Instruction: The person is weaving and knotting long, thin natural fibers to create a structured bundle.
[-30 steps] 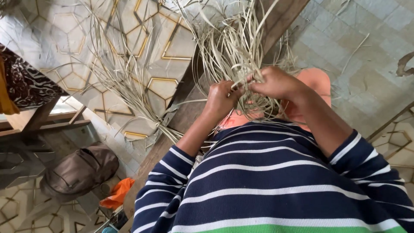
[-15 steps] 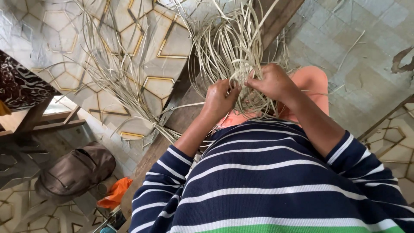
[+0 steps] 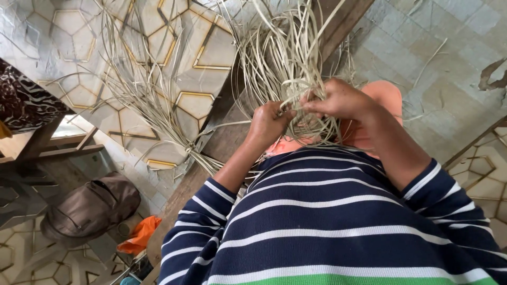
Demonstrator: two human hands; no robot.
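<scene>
A loose bundle of pale reed strips (image 3: 280, 58) fans upward from my lap. My left hand (image 3: 270, 124) pinches a few of the strips near their lower ends. My right hand (image 3: 338, 100) grips other strips just beside it, fingers closed around them. The two hands almost touch. Below them lies an orange-pink cloth or garment (image 3: 369, 121), partly hidden by my arms in navy sleeves with white stripes.
A second tied bundle of reed strips (image 3: 153, 100) lies spread on the patterned tile floor (image 3: 79, 31) at left. A dark wooden plank (image 3: 211, 153) runs diagonally under it. A brown backpack (image 3: 92, 208) and an orange cloth (image 3: 140, 237) lie at lower left beside a wooden bench (image 3: 42, 145).
My hands stay on the strips and have shifted only slightly; my right hand has worked a little along the strips toward my left.
</scene>
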